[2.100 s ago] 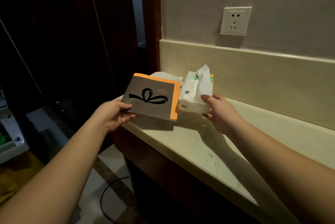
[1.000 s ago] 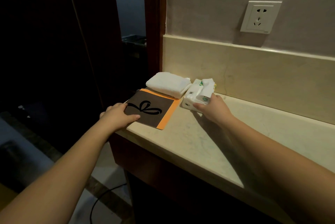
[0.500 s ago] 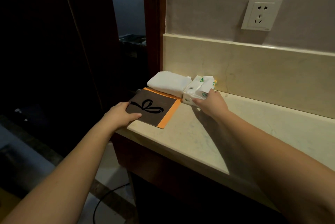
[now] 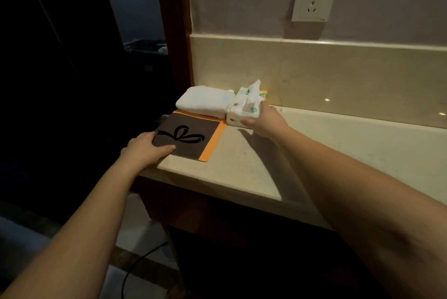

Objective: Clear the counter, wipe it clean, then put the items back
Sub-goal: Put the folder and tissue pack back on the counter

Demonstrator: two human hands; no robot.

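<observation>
Pale stone counter (image 4: 242,168) ran along a matching backsplash (image 4: 338,73), with a white wall socket (image 4: 314,0) above it and a dark doorway (image 4: 135,20) off to the far end. At that end corner a folded white towel (image 4: 205,102) sat against the wall, its near edge resting on the orange border of a flat brown folder (image 4: 187,137) printed with a black bow. Just beside the towel, touching it as far as I could tell in the dim light, stood a soft pack of tissues (image 4: 244,109) with one sheet sticking up from its slot. My right hand (image 4: 264,122) was closed around the pack's near end, thumb under the front edge and fingers wrapped over the side. My left hand (image 4: 145,148) pinched the folder's near corner, thumb (image 4: 167,148) lying flat on top of the brown cover and the other fingers out of sight beneath it, where the corner overhung the counter's edge. A dark cable (image 4: 140,262) curled on the floor below.
</observation>
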